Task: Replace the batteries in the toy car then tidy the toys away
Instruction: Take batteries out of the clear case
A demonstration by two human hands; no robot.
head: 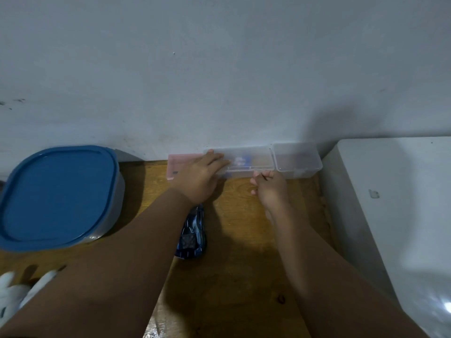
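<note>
**Opening the clear case, prob. for batteries**

Left hand (199,178) is lying flat, fingers spread, pressing on lid of the clear case (244,162) at far edge of tabletop (244,240) by the wall. Right hand (269,185) is pinching the case's near edge, fingers curled; can't tell how firmly. Toy car (191,234) is sitting near side, under left forearm, untouched. Next: lift lid, pull cells w/o sliding case. No legible labels or writing.

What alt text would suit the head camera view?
Both hands reach to a clear plastic box at the wall: the left hand lies on its lid, the right hand touches its front edge. A blue toy car lies on the wooden table.
</note>
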